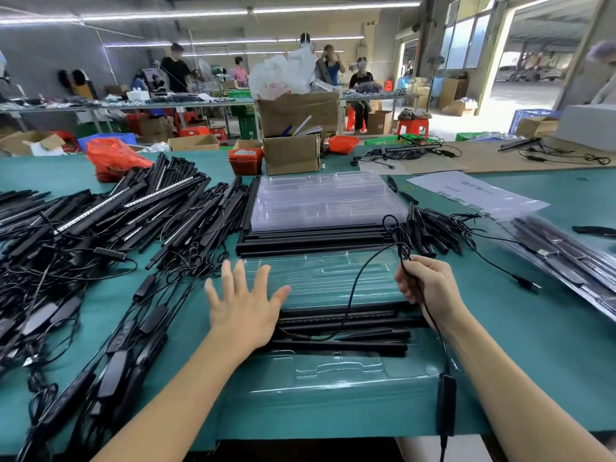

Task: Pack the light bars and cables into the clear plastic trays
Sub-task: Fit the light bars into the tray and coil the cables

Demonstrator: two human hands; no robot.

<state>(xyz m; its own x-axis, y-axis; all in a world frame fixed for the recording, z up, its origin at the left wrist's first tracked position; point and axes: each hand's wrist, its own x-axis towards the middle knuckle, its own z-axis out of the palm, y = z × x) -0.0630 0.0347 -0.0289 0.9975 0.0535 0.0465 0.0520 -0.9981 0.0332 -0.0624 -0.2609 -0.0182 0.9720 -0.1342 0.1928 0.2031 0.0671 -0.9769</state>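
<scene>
- Your left hand [245, 308] is spread wide, fingers straight and fanned, palm down over the left end of the clear plastic tray [333, 371] in front of you; whether it touches the tray or hovers just above it, you cannot tell.
- Your right hand [430, 285] is curled around a black cable [361, 278], pinching it near the tray's right edge.
- From that grip the cable loops up into a small coil above your fingers, and another run arcs left and down across the tray to the light bars [343, 331] lying in it.
- The same cable drops past your right wrist to an inline controller box [446, 405] hanging at the green table's [533, 361] near edge.
- The bars in the tray lie side by side across its middle, running left to right.
- Beyond that tray sits a row of loose black bars [313, 240], and behind them a stack of empty clear trays [326, 201].
- To your left a big heap of bars and tangled cables [100, 235] covers the table.
- To your right lie a small bundle of short black pieces [430, 235], a printed sheet [473, 191], and packed trays [566, 258] at the edge.
- Cardboard boxes [291, 155] and a red bin [245, 161] stand at the far side of the table.
</scene>
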